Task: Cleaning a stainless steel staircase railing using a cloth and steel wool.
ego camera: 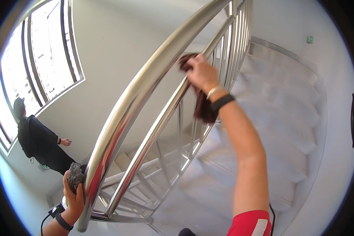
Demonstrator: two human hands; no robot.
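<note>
My right hand (203,73) is closed on a dark brown cloth (206,107), part of which lies against the lower metal rail (162,118) and the rest hangs below my wrist. At the lower left, my left hand (74,197) grips a grey steel wool scourer (75,177) beside the lower end of the thick, shiny handrail (129,97). Both rails run up and away, with metal balusters (180,126) beneath. Part of the cloth is hidden by my fingers.
Pale stone stairs (271,118) climb on the right along a white wall. Beyond the railing, a person in dark clothes (41,141) stands near the large window (47,53); a lower flight (126,159) shows through the balusters. A green sign (309,39) is on the wall.
</note>
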